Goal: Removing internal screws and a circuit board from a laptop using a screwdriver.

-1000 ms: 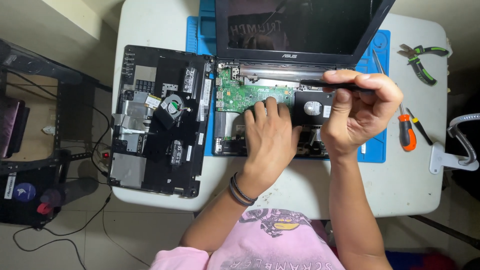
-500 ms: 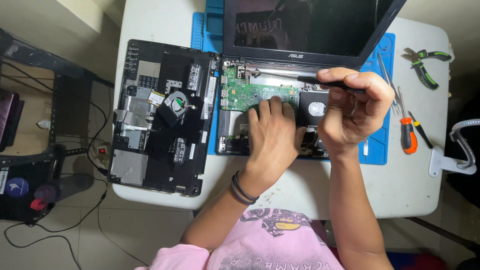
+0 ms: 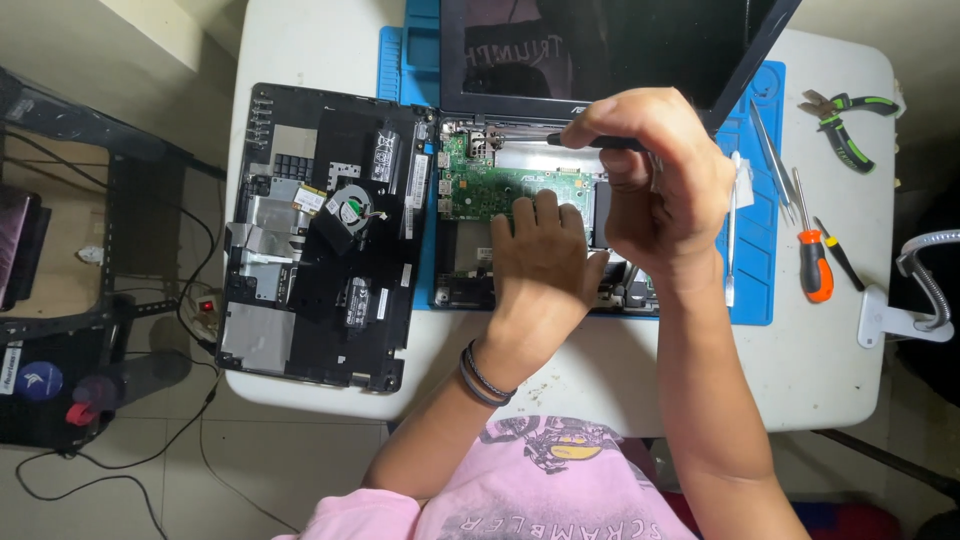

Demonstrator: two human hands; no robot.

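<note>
a white table (image 3: 830, 380) is filling the middle of the frame. a blue work mat (image 3: 760, 200) is lying on it at the upper centre, a black laptop cover (image 3: 320, 240) is resting at the left, green-handled pliers (image 3: 845, 112) are sitting at the upper right, and an orange-handled screwdriver (image 3: 812, 250) is lying just below them.
</note>
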